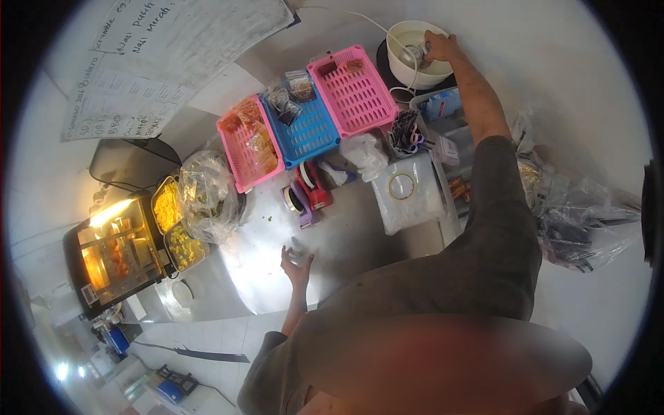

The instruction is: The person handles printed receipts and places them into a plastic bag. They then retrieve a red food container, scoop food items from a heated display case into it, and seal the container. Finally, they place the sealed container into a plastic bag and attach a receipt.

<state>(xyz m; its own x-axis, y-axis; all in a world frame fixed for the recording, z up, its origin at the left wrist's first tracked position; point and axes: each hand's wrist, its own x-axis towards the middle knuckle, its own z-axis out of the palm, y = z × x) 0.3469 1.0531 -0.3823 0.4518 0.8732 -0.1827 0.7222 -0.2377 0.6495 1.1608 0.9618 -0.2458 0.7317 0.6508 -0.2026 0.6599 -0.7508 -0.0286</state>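
Observation:
My right hand (441, 48) reaches over the rim of a white round tub (395, 61) at the far right of the counter. Its fingers curl down inside, by a small pale round part (413, 54); what they grip is too small to make out. My left hand (297, 268) hovers at the counter's near edge, fingers and thumb apart, with nothing in it. Beyond it on the steel counter (266, 238) stand a purple tape dispenser (302, 207) and a red tape dispenser (315, 187).
Pink baskets (360, 90) and a blue basket (304, 138) hold small packets. A tape roll (402, 186) lies on stacked clear bags (415, 211). Leftward are a clear plastic bag (207, 194), trays of yellow food (187, 247) and a lit display warmer (114, 256). A cable (366, 19) runs to the tub.

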